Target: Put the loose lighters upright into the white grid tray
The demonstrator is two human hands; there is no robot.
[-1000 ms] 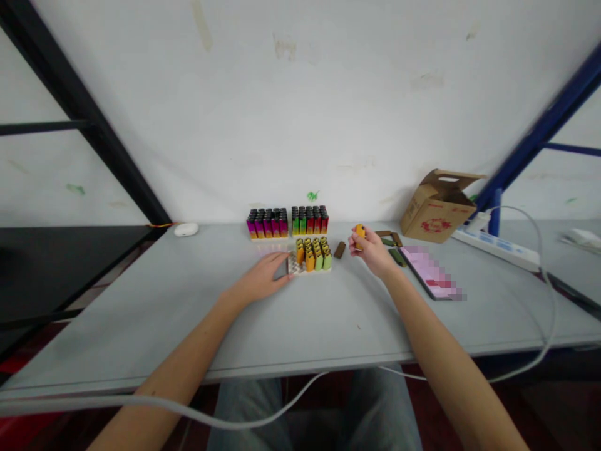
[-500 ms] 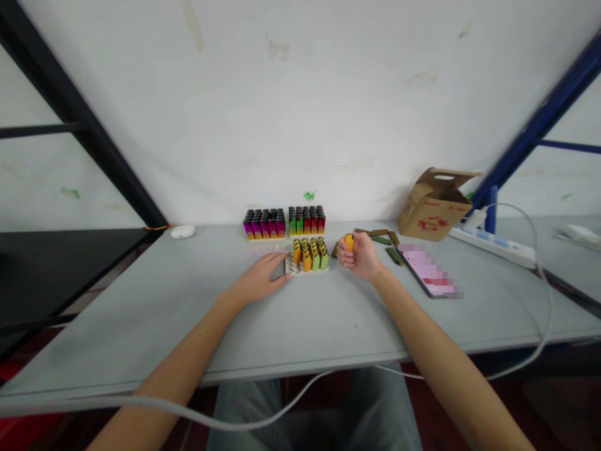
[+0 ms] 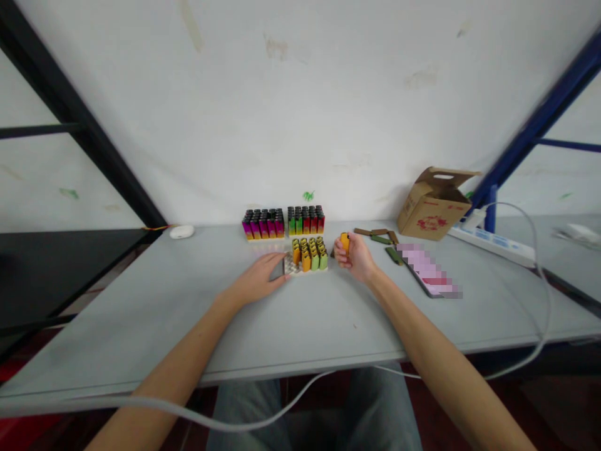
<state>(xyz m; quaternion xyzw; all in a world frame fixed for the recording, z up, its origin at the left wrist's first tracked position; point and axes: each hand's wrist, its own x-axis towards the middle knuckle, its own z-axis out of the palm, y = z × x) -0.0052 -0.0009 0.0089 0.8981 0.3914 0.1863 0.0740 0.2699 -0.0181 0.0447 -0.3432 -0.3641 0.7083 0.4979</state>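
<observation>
My right hand is closed around an orange lighter, held upright just right of a white tray. Orange and green lighters stand upright in that tray, with bare slots at its left end. My left hand rests at the tray's left edge, thumb and fingers apart around its corner. Behind stand two more groups: purple lighters on the left, green and red lighters on the right.
Green and brown pieces lie to the right, beside a phone. Further back are an open cardboard box and a power strip. A white case sits at the back left. A white cable loops across the front.
My right hand has moved slightly left with the orange lighter, closer to the tray. My left hand has stayed at the tray's edge.
</observation>
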